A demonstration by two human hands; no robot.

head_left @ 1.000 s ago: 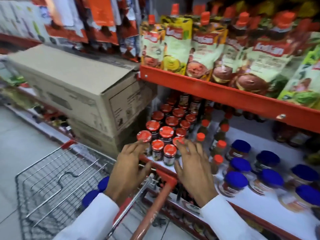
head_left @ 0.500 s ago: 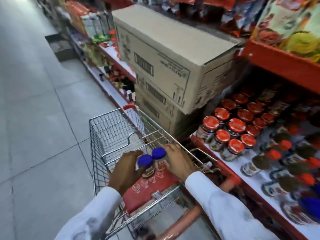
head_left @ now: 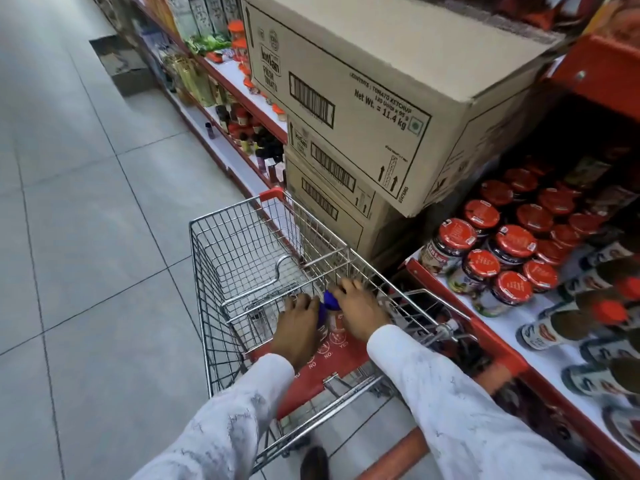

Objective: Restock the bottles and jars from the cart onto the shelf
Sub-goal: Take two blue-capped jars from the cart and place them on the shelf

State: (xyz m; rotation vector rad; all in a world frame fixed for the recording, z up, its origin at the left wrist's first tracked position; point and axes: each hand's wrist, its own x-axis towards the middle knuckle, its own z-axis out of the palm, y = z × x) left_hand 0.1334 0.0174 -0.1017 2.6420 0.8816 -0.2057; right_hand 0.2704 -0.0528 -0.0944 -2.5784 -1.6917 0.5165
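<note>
Grey floor tiles [head_left: 86,237] are filling the left side. The wire cart [head_left: 242,244] is standing on them, its basket mostly bare, with a red flap [head_left: 332,362] printed with white symbols lying at the near end. The left hand [head_left: 298,325] is reaching into the child-seat section and curling over the nearer of two jars [head_left: 329,313]; its fingers are wrapping that jar's blue lid [head_left: 321,315], though the hand is hiding most of the glass. The right hand [head_left: 360,311] is closing over the second jar just beside it, fingertips bending down around a blue lid [head_left: 333,301] that is peeking out between the two hands. Both jars are sitting upright on the flap, touching or nearly touching each other; a strip of pale label is showing below the lids. Both sleeves [head_left: 460,403] are white. Behind the cart, stacked cardboard boxes [head_left: 363,98] are resting against the shelving. To the right, the shelf [head_left: 540,334] is carrying red-lidded jars [head_left: 512,244] in rows, and dark bottles [head_left: 581,320] with red caps are standing nearer.
</note>
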